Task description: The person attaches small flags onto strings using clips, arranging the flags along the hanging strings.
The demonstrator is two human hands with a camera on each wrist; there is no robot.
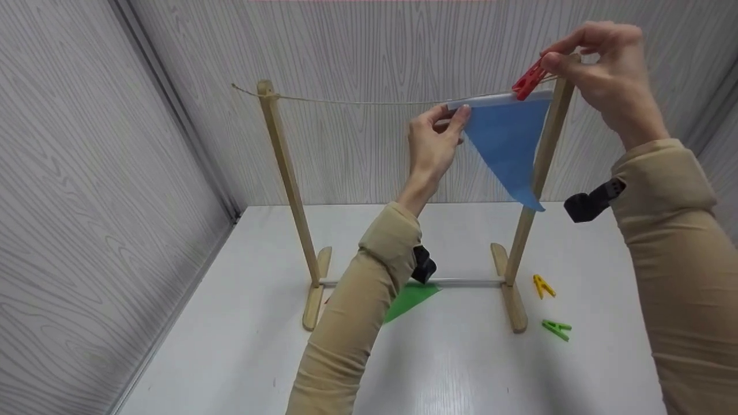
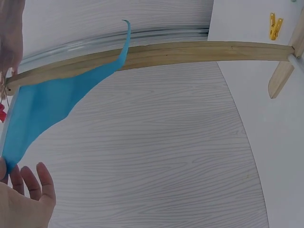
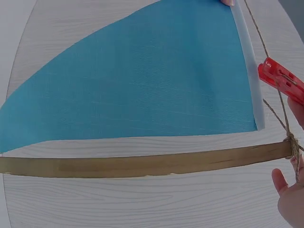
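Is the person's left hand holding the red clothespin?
No, the left hand pinches one corner of the blue flag, while the right hand holds the red clothespin.

The left arm [image 1: 349, 317] and right arm [image 1: 680, 271] both reach up and forward. The right hand [image 1: 614, 78] is up higher and bends inward, toward the left hand [image 1: 435, 138]. Each hand pinches, and the left one's other fingers [image 2: 46, 183] stick out, a bit curved.

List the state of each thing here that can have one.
Blue flag: held up, tip curled
Left hand: pinching blue flag's corner
Red peg: raised, tilted
Right hand: gripping red peg
Yellow peg: lying loose
Green peg: lying loose
String: tied, sagging slightly
Green flag: lying, partly hidden
Stand: upright
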